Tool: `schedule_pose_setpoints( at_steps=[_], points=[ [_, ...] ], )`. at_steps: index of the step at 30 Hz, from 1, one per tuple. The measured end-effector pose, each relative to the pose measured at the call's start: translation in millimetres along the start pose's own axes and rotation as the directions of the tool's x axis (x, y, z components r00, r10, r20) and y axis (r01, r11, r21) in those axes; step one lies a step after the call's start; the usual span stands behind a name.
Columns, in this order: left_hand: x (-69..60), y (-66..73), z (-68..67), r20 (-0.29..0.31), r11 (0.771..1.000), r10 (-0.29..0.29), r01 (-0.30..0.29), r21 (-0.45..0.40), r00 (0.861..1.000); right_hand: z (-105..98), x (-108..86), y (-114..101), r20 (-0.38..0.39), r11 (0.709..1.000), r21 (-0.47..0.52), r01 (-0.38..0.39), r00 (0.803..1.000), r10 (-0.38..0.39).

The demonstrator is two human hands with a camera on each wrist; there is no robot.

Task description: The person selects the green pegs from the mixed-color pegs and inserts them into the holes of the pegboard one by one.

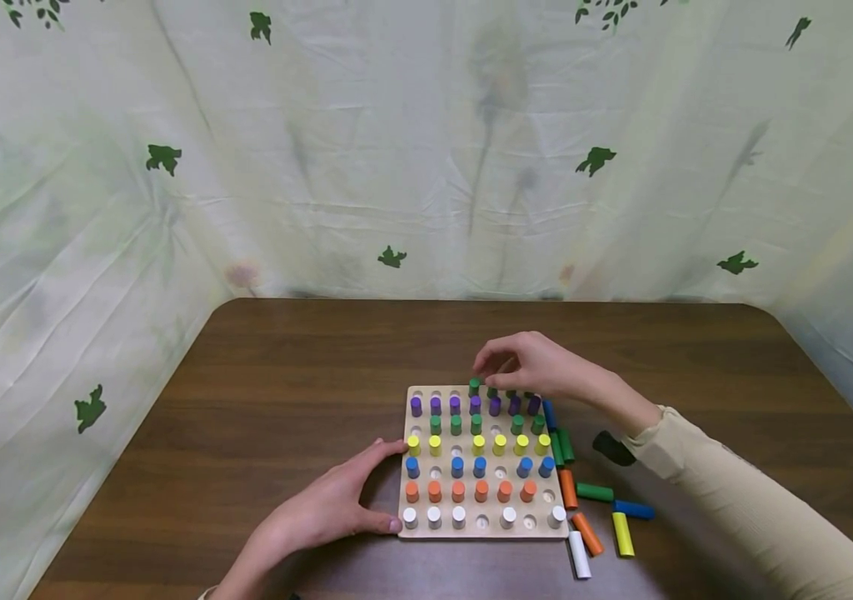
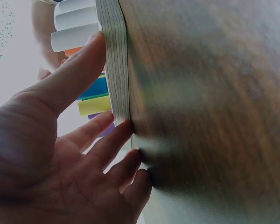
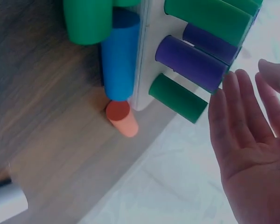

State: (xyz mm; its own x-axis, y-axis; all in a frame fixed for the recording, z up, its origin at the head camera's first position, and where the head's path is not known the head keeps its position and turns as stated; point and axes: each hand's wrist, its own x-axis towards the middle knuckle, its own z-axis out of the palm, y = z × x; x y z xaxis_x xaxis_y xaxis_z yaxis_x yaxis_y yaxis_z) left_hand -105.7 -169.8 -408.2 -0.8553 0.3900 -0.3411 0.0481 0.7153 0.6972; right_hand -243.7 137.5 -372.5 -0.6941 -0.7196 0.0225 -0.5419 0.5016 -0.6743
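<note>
A wooden pegboard stands on the table with rows of coloured pegs: white, orange, blue, yellow, green, purple, and green at the back. Round holes show between some pegs. My left hand touches the board's left edge, thumb at the near corner beside a white peg, with the fingers spread. Over the back row hovers my right hand, thumb and index finger close to the green pegs. In the right wrist view its fingers are loosely extended near a purple peg, and no peg shows in the hand.
Several loose pegs lie right of the board, among them a yellow peg, a white peg and a blue peg. A dark object is at the right wrist. A pale leaf-patterned cloth hangs behind the brown table.
</note>
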Motion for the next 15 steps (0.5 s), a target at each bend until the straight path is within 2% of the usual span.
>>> schedule_pose_setpoints(
  at_steps=[15],
  points=[
    [0.0, -1.3, 0.2, -0.005, 1.0, 0.002, -0.002, 0.004, 1.0, -12, -37.4, -15, -0.087, 0.999, -0.046, -0.009, 0.996, 0.005]
  ],
)
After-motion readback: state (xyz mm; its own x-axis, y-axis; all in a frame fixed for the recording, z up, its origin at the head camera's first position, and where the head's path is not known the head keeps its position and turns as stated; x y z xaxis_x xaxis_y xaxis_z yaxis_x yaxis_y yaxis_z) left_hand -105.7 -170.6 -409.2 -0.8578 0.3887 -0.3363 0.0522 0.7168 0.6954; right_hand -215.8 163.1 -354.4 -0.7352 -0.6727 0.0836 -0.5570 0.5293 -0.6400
